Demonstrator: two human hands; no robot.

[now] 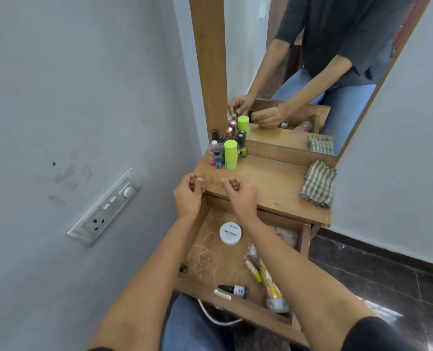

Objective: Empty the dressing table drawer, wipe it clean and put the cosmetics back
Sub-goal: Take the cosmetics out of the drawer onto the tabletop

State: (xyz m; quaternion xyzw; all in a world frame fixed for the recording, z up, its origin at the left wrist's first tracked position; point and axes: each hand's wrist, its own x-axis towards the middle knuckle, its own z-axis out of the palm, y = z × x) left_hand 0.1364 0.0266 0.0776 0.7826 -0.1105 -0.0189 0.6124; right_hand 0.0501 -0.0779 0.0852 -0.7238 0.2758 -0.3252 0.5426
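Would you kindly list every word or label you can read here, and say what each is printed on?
"zudio": lid of the white round tub in the open drawer.
"NAIL POLISH": same lid, under the brand.
Finer print beneath that: too blurred to read.
Label on the dark bottle and print on the patterned tubes: too small to read.

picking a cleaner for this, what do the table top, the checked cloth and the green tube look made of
The table top looks like wood or veneer: grain lines, faint sheen. The checked cloth is woven fabric, with soft folds. The green tube is probably plastic: smooth, even lime colour.
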